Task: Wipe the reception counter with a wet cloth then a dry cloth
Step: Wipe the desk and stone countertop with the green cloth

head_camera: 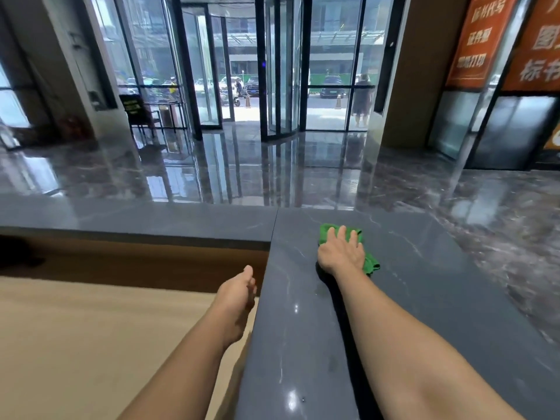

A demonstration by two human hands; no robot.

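Reception bench [409,298] of dark grey veined stone fills the right half of the view, with a lower beige surface [75,344] to its left. Going left to right, the left hand [239,294] hovers open beside the bench's near edge, holding nothing. The right hand [341,253] lies flat, fingers spread, pressing a crumpled green cloth [370,265] onto the bench top.
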